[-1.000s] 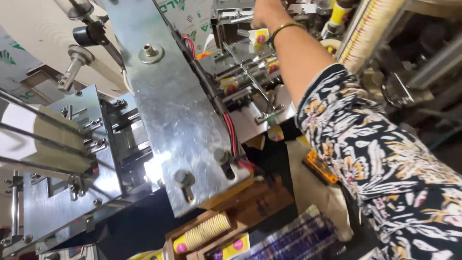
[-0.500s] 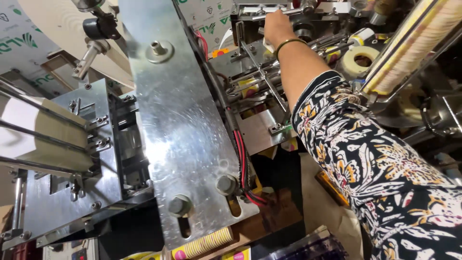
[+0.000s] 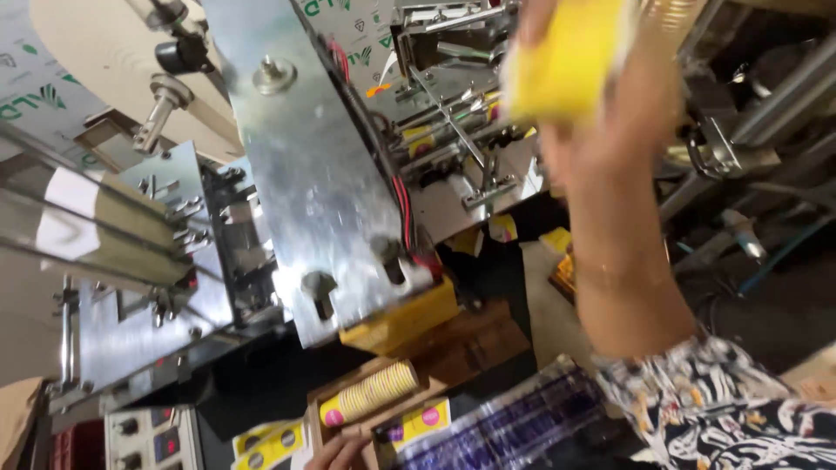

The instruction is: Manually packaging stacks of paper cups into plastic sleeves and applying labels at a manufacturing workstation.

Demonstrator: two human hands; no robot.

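Head view: the right hand (image 3: 610, 130) grips a blurred yellow object (image 3: 566, 57), perhaps stacked paper cups, raised before the shiny steel machine plate (image 3: 305, 165); it looks light and crushable, best held round its sides. The left hand (image 3: 335, 453), barely visible below, nears a ribbed cup stack (image 3: 370, 393); its grip is unclear.

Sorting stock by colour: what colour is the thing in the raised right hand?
Yellow: the blurred object held up by the right hand, head view.
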